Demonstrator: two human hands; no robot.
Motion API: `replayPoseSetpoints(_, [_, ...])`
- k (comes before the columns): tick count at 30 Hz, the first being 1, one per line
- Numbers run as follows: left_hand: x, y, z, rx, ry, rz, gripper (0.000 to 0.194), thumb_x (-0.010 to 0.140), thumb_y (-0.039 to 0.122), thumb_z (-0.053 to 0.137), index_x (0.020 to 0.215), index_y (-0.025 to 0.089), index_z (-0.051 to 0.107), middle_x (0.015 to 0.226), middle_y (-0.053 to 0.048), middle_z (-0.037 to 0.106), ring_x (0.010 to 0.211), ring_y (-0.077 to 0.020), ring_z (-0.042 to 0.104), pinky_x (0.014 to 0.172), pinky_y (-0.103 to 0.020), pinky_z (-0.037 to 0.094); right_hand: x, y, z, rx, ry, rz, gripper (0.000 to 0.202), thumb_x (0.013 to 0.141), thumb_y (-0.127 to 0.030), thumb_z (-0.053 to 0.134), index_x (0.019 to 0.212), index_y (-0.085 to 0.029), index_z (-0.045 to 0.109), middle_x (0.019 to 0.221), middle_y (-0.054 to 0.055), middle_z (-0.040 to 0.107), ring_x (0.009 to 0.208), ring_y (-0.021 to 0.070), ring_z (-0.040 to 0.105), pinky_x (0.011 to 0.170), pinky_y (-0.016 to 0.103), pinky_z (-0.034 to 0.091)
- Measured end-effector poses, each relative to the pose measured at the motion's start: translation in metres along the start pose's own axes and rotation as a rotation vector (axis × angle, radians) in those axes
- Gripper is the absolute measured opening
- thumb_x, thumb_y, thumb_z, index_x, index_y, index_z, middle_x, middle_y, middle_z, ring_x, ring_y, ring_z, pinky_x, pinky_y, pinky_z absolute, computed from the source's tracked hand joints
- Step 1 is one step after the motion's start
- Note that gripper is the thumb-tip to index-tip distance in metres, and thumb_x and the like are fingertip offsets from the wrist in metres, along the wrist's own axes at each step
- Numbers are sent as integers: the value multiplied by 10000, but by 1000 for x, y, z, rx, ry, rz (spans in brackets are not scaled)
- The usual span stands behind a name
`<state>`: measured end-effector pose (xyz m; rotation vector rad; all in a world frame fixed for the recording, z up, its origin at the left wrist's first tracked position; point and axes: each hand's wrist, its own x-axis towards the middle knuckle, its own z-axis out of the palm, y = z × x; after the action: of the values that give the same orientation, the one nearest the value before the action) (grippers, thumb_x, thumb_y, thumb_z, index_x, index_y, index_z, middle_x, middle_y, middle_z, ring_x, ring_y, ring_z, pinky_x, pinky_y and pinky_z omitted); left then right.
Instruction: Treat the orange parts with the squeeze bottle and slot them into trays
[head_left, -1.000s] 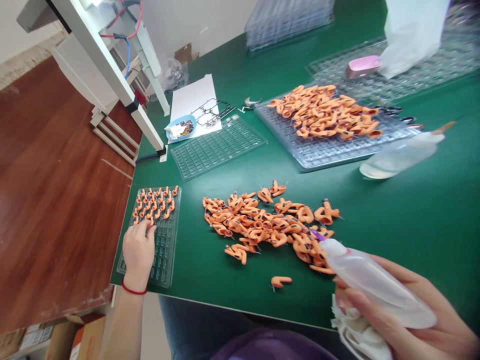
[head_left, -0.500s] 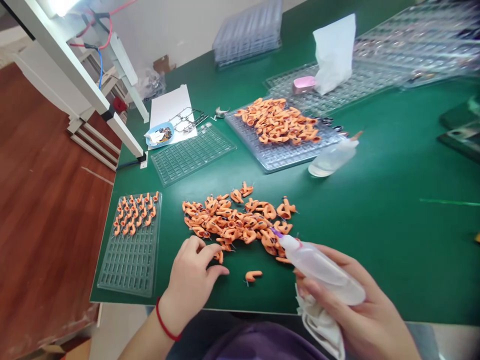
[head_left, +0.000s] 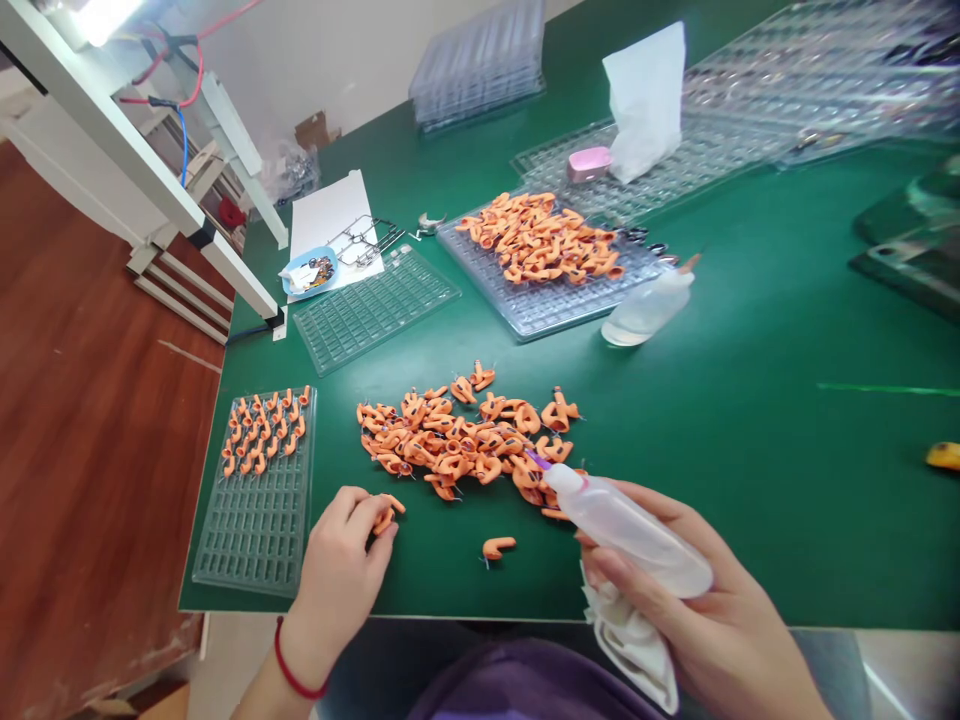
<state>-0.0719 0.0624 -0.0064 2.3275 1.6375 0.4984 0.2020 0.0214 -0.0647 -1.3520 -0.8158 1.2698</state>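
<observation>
My left hand (head_left: 346, 550) pinches a small orange hooked piece (head_left: 386, 514) between thumb and fingers, low over the green table. A loose heap of similar pieces (head_left: 442, 435) lies just beyond, many with dark spots and thin wire ends. In my right hand (head_left: 675, 590) is a clear squeeze bottle (head_left: 630, 525) with a purple tip pointing at the heap's right end. A crumpled white cloth (head_left: 634, 635) hangs beneath that same hand. One single orange piece (head_left: 498, 548) lies between my hands. To the left, a clear compartment tray (head_left: 251, 530) holds rows of orange pieces at its far end.
Farther back, stacked trays (head_left: 517, 318) carry another orange heap. A second bottle (head_left: 649, 308) leans beside them. An unfilled tray (head_left: 375, 310), a blue dish (head_left: 309, 272) and a pink box (head_left: 589, 163) lie around. A white lamp post (head_left: 150, 150) rises at left.
My left hand has moved left and a little away from the heap, now closed on an orange piece. The right hand still holds the bottle, and the view has shifted slightly.
</observation>
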Motion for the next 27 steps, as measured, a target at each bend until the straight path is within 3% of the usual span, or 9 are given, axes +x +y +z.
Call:
replayPoseSetpoints(4, [0, -8, -3, 4, 37, 16, 234, 921, 112, 527, 1092, 222, 642, 928, -27, 582, 812, -153, 640, 756, -280, 555, 1, -1, 2, 9, 17, -4, 466, 750, -454, 843, 1158, -313, 668, 758, -4, 670, 604, 149, 605, 531, 187, 520])
replayPoseSetpoints(7, [-2, -11, -2, 7, 67, 11, 223, 896, 85, 517, 1010, 217, 656, 911, -22, 556, 787, -143, 638, 733, -265, 559, 1, -4, 5, 15, 47, -12, 462, 732, -469, 848, 1129, -309, 674, 791, 0, 684, 572, 142, 591, 493, 188, 506])
replayPoseSetpoints(13, [-6, -12, 0, -30, 140, 17, 173, 901, 105, 542, 955, 217, 663, 1005, -41, 627, 898, -159, 685, 797, -276, 581, 0, -2, 2, -12, 24, -13, 451, 765, -454, 830, 1162, -316, 665, 770, -7, 672, 601, 147, 605, 524, 185, 516])
replayPoseSetpoints(19, [-6, -3, 2, -186, 120, 21, 177, 849, 76, 581, 874, 220, 680, 1015, -45, 664, 936, -169, 702, 834, -288, 592, 1, -5, 4, -8, 26, -25, 453, 762, -450, 831, 1157, -303, 664, 750, -4, 668, 583, 146, 608, 514, 193, 519])
replayPoseSetpoints(27, [-6, 5, 11, -248, 72, 69, 285, 847, 37, 548, 983, 223, 716, 1003, -60, 665, 937, -172, 705, 864, -314, 605, 2, -16, 11, -4, 59, -49, 426, 730, -452, 840, 1091, -284, 688, 714, 1, 684, 548, 172, 618, 499, 234, 542])
